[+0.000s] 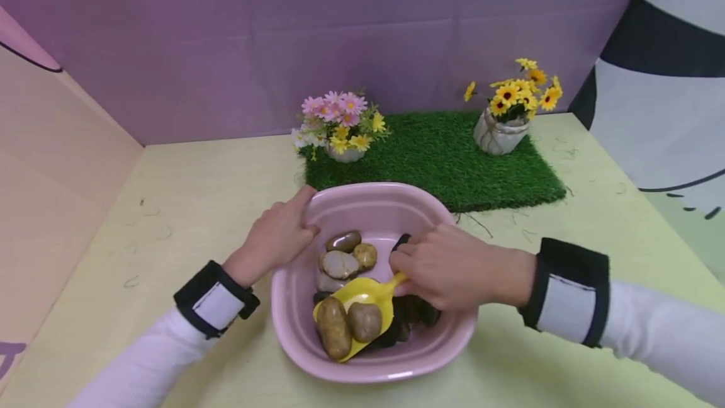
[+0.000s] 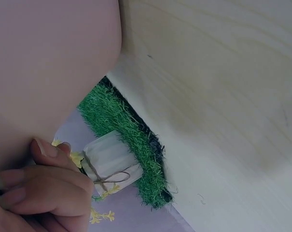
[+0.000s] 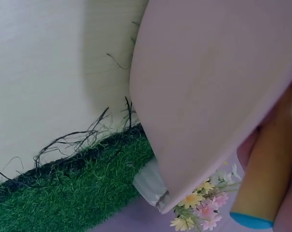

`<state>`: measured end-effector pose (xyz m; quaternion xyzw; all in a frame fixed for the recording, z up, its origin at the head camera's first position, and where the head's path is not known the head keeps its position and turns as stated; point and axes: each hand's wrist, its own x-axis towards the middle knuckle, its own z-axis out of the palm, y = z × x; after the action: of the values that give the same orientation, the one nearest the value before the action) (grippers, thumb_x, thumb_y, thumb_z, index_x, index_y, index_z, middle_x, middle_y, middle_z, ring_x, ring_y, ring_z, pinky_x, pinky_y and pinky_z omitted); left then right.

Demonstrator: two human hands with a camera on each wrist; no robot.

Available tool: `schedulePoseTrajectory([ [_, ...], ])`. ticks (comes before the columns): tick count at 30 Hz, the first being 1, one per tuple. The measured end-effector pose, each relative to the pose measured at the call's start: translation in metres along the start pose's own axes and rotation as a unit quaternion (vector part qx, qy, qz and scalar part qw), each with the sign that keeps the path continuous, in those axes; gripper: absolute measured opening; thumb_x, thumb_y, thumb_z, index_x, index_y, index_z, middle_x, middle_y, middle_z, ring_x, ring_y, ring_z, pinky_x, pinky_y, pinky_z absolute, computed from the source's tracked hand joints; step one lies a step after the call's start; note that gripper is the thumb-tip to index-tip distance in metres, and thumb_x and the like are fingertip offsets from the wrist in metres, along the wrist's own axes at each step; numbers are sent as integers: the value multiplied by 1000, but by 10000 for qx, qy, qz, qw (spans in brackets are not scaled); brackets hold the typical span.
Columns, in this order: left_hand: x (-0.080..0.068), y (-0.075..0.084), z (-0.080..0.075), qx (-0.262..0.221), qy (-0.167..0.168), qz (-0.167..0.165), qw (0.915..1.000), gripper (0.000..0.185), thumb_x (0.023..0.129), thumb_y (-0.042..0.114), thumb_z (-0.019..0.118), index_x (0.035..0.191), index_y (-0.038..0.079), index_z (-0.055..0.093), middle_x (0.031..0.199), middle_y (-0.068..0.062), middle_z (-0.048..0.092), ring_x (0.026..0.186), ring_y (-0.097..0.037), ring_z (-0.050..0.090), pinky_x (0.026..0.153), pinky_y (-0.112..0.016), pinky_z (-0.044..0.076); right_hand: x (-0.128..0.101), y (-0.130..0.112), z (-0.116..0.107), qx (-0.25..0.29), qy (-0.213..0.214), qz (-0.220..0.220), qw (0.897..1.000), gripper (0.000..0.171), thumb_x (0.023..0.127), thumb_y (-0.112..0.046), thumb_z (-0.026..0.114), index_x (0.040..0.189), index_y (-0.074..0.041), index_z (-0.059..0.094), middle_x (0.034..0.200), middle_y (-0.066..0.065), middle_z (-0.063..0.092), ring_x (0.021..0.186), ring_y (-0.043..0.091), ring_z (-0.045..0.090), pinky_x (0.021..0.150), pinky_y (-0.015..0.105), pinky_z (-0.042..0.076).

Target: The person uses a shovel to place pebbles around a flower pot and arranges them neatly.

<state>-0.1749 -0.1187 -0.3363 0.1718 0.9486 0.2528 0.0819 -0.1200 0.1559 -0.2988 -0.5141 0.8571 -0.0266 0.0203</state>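
A pink basin (image 1: 374, 370) stands on the table with several smooth stones in it, brown, pale and dark. My left hand (image 1: 281, 228) grips its upper left rim, fingers curled over the edge; the left wrist view shows these fingers (image 2: 54, 193) against the basin wall. Inside the basin my right hand (image 1: 447, 263) holds a small yellow scoop (image 1: 362, 289) by its handle. Two stones lie on the scoop: a long brown one (image 1: 334, 327) and a rounder one (image 1: 365, 322). From the right wrist, the scoop handle (image 3: 266, 169) shows a blue end.
Behind the basin lies a green artificial grass mat (image 1: 430, 156). On it stand a pot of pink, white and yellow flowers (image 1: 342, 121) and a whitish pot of yellow flowers (image 1: 501, 131). A purple backdrop (image 1: 362, 36) rises along the table's back edge.
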Motion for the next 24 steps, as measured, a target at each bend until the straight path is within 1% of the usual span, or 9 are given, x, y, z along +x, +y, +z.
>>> schedulePoseTrajectory([
  [2,0,0,0,-12,-2,-1,10000,45,93,18,57,135,12,43,95,-21,68,50,-16,62,38,-23,49,0,-1,1,-137,65,7,9999,25,96,-40,60,81,-21,57,65,-12,52,57,2,44,51,13,32],
  [7,0,-1,0,7,-3,-45,10000,45,92,18,57,135,12,43,97,-21,68,52,-16,62,39,-24,49,-1,-5,4,-432,150,63,9989,28,94,-42,61,76,-21,58,63,-11,50,54,3,42,50,14,31],
  [13,0,-1,0,-14,-2,-17,10000,46,92,18,56,136,13,43,100,-20,68,55,-17,63,41,-25,50,-7,-2,2,-545,292,379,9974,24,95,-38,60,78,-21,56,65,-11,50,55,3,43,50,16,36],
  [16,0,0,-1,-26,-10,-38,10000,46,92,18,56,136,13,43,97,-20,68,53,-16,63,40,-24,50,-10,2,-5,-531,419,563,9961,19,93,-33,61,78,-23,55,65,-11,49,55,4,42,47,17,35],
  [20,0,0,-1,-57,-18,-34,10000,45,93,18,56,135,13,43,94,-19,68,51,-15,63,38,-23,50,-14,10,-19,-455,550,816,9941,18,93,-31,62,77,-25,54,64,-12,49,54,2,42,44,17,30],
  [24,0,0,-2,-110,-43,9,9999,45,93,19,56,136,13,42,94,-19,68,51,-14,62,39,-24,50,-18,20,-34,-503,649,1055,9910,17,94,-33,61,79,-26,57,68,-14,57,55,-1,45,44,17,31],
])
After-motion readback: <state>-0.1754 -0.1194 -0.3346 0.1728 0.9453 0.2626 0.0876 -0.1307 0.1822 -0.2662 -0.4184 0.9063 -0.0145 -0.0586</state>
